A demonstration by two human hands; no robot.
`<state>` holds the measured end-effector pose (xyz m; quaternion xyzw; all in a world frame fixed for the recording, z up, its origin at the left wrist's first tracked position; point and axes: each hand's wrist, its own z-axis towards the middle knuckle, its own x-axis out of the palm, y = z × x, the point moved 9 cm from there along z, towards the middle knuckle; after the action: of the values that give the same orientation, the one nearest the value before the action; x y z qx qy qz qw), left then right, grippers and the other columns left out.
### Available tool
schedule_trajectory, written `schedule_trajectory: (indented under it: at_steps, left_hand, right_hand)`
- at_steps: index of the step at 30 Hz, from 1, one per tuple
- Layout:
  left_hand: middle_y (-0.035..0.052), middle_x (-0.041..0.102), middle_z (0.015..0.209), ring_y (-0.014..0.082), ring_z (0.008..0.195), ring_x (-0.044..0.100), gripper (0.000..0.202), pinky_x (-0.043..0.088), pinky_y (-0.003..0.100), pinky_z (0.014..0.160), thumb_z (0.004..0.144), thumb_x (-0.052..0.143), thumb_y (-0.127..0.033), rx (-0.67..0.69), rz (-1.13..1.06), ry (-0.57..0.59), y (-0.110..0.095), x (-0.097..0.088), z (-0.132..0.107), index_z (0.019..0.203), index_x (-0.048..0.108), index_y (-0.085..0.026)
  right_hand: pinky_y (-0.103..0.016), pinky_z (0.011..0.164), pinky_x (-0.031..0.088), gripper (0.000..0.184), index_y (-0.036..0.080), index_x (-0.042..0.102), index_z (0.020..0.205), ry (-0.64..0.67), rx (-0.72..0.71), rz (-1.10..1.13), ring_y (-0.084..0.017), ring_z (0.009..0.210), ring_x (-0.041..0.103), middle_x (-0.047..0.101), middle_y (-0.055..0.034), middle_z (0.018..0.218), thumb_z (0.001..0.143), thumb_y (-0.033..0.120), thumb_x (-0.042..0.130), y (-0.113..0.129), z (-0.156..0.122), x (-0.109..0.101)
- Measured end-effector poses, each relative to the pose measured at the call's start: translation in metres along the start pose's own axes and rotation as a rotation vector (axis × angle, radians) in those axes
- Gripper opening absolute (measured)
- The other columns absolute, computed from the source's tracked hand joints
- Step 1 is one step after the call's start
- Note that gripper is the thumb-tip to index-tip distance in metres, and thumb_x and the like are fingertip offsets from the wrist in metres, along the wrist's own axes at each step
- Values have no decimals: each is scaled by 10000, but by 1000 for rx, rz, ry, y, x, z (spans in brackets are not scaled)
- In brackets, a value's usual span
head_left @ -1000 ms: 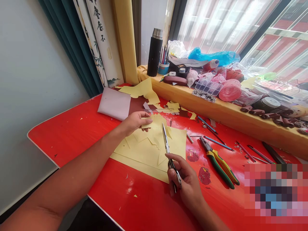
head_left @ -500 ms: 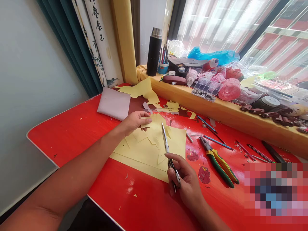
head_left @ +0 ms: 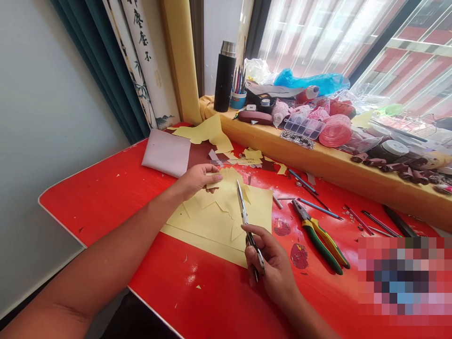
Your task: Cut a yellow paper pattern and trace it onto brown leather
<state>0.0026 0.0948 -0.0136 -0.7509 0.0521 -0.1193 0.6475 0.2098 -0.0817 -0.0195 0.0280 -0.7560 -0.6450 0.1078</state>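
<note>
A cut yellow paper sheet [head_left: 219, 221] with jagged flaps lies on the red table top [head_left: 99, 197]. My left hand [head_left: 199, 180] rests on its upper part, with the fingers gripping a raised yellow flap. My right hand [head_left: 273, 268] holds steel scissors [head_left: 245, 216] by the handles, near the sheet's right side. The long, nearly shut blades point away from me, across the paper. The finger loops are mostly hidden in my right hand.
Yellow offcuts [head_left: 203, 132], a pale pink sheet [head_left: 165, 153] and brown material [head_left: 201, 155] lie beyond my left hand. Green-and-yellow-handled pliers [head_left: 319, 238] and several thin rods lie to the right. A cluttered wooden sill [head_left: 335, 162] runs along the far edge.
My hands, the scissors and the paper hold almost the same places. The whole scene shifts slightly left and up in view.
</note>
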Motion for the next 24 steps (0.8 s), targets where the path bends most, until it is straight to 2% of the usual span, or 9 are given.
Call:
schedule_trajectory:
  at_steps: [24]
  left_hand:
    - [-26,620,755,113,552,637,489,439,247,518,665,976,-445,-15,27,16,2,0,1,909,669,-153]
  right_hand:
    - [-199,352,474,475,241,704,1258,5,-14,-15,-83,370,513,465,101,652,946,595,756,0,2,-1]
